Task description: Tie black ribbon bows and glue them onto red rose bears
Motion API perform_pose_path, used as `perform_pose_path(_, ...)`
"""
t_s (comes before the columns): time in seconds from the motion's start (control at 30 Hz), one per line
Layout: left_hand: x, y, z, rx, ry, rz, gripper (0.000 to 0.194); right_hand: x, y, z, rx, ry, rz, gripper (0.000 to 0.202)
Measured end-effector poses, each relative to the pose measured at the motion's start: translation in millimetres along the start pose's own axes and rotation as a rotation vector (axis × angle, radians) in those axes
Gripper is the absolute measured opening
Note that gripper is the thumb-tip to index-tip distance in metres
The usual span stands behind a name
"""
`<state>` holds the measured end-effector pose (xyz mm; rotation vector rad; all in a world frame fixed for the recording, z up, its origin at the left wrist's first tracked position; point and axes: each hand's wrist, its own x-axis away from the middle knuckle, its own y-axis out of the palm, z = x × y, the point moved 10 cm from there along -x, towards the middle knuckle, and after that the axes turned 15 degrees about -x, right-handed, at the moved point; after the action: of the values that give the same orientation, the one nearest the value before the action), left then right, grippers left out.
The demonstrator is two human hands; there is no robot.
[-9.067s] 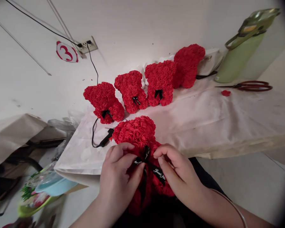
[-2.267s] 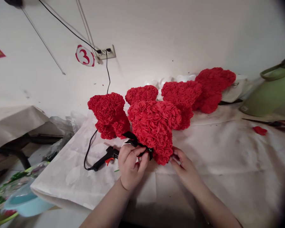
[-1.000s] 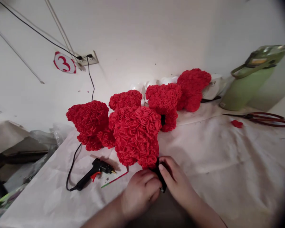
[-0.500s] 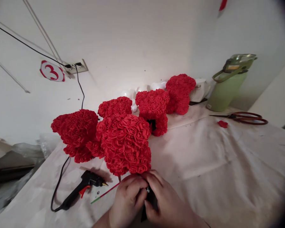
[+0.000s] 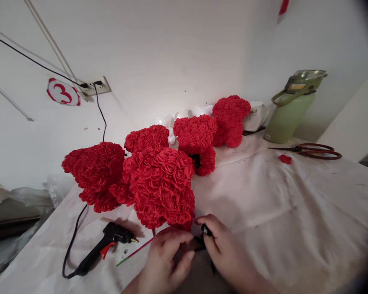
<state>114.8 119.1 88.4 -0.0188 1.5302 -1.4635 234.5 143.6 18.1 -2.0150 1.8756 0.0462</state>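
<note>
A black ribbon [image 5: 199,246] with small white marks runs between my two hands, close to the table's front. My right hand [image 5: 223,250] is closed on it, with a looped part showing over the fingers and a tail hanging below. My left hand [image 5: 168,258] has its thumb and fingers curled at the ribbon's other side; part of the grip is hidden. Just beyond my hands stands a bear-shaped figure covered in red foam roses [image 5: 161,183], its underside close to my left fingers.
More red rose bears [image 5: 93,173] stand along the wall. A black glue gun [image 5: 106,247] lies left, near a thin red-and-green stick [image 5: 135,252]. A green bottle [image 5: 290,112], scissors [image 5: 319,151] and a red petal [image 5: 285,159] are at right. A power cord hangs from the outlet [image 5: 96,87].
My hands have moved apart, the right one shifting rightward with the ribbon's looped part. More of the ribbon shows between them. The view has shifted slightly.
</note>
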Motion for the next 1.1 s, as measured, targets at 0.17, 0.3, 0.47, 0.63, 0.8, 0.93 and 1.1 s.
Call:
perform_pose_path(0.17, 2.3, 6.5, 3.1, 0.001, 0.068, -0.029, 0.011, -3.7, -56.4, 12.5, 0.112, -0.025, 0.288, 0.033)
perform_pose_path(0.3, 1.8, 9.3, 6.7, 0.025, 0.114, -0.048, 0.014, -2.8, -89.4, 24.0, 0.362, 0.003, 0.399, 0.04)
perform_pose_path(0.47, 1.8, 8.3, 8.2, 0.013, 0.144, -0.023, 0.015, -3.5, -93.6, 34.7, 0.533, -0.028, 0.348, 0.049)
perform_pose_path(0.63, 1.7, 6.5, 7.2, 0.005, 0.162, 0.013, 0.015, -17.1, -101.0, 20.3, 0.521, -0.054, 0.351, 0.046)
perform_pose_path(0.8, 7.5, 12.2, -1.6, -0.002, 0.148, -0.015, 0.016, -37.2, -81.2, 23.7, 0.603, -0.059, 0.218, 0.05)
perform_pose_path(0.93, 18.2, 19.1, -11.8, -0.011, 0.119, 0.006, 0.014, -37.0, -71.1, 45.4, 0.698, 0.0, 0.1, 0.044)
perform_pose_path(1.1, 24.4, 23.1, -11.5, -0.009, 0.135, 0.085, 0.013, -29.4, -100.7, 55.3, 0.707, 0.135, 0.134, 0.027)
